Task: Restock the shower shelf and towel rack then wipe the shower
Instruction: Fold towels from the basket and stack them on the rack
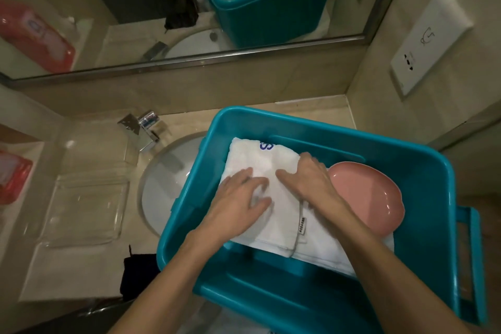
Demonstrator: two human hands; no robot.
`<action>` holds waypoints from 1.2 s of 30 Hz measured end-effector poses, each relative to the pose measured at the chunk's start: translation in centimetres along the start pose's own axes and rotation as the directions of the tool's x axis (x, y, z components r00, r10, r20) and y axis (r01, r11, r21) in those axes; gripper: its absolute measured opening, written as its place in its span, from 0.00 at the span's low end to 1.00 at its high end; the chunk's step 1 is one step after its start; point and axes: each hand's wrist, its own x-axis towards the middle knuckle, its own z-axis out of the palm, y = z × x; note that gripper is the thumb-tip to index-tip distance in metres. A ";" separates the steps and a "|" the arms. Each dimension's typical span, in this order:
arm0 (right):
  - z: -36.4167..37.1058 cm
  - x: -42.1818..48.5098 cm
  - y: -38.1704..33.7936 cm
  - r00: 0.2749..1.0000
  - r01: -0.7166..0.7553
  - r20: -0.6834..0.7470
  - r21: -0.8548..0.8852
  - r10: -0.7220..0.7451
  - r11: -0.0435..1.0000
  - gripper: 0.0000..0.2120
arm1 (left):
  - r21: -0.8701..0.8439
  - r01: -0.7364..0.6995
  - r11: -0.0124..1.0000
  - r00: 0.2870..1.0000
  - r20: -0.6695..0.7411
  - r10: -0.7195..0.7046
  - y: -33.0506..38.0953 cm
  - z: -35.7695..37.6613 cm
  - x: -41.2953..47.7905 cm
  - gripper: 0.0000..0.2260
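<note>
Lifting the folded white towel (260, 168) from the teal bin (406, 149) at frame centre wants both sides gripped evenly. The left hand (238, 198) lies spread flat on it; the right hand (306, 179) bends over the fold, grip unclear.

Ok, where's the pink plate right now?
Head view, right of centre: the pink plate sits inside the teal bin, on its right side, beside the white towel and just right of the right hand.
</note>
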 end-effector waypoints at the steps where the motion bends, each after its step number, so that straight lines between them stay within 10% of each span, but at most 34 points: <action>1: -0.3 0.0 -0.1 1.000 -0.004 -0.003 0.018 0.004 1.000 0.28 | -0.220 0.021 0.975 0.996 -0.074 -0.039 0.5 -0.6 0.4 0.16; 5: -1.1 0.0 -0.6 1.000 -0.019 0.010 0.277 0.017 0.961 0.27 | -0.901 0.245 0.358 0.941 0.131 -0.313 1.9 -1.8 2.8 0.09; 8: -1.1 -0.1 -0.6 0.997 -0.066 0.005 0.585 0.077 0.808 0.22 | -0.929 0.362 -0.080 0.838 0.361 -0.409 0.9 -0.9 4.0 0.11; 10: -0.9 -0.1 -0.4 0.994 -0.075 -0.003 0.673 0.105 0.735 0.20 | -0.914 0.354 -0.197 0.792 0.405 -0.457 -0.1 -0.4 4.3 0.12; 15: -1.3 -1.0 -0.3 0.997 0.010 -0.062 0.713 0.049 0.702 0.17 | -0.964 0.261 -0.055 0.769 0.242 -0.592 1.0 -0.2 4.2 0.11; 23: -5.7 -3.8 1.2 0.985 0.173 -0.150 0.802 -0.087 0.571 0.15 | -0.850 0.122 0.513 0.835 -0.192 -0.516 2.5 -0.3 4.1 0.18; 29: -8.7 -6.8 2.2 0.965 0.262 -0.188 0.764 -0.185 0.589 0.15 | -0.920 0.139 0.367 0.977 0.067 -0.204 2.8 -1.5 6.0 0.23; 36: -10.4 -11.1 3.3 0.933 0.313 -0.359 0.756 -0.036 0.575 0.19 | -0.955 0.024 0.297 0.999 0.034 0.031 4.3 -4.3 4.6 0.17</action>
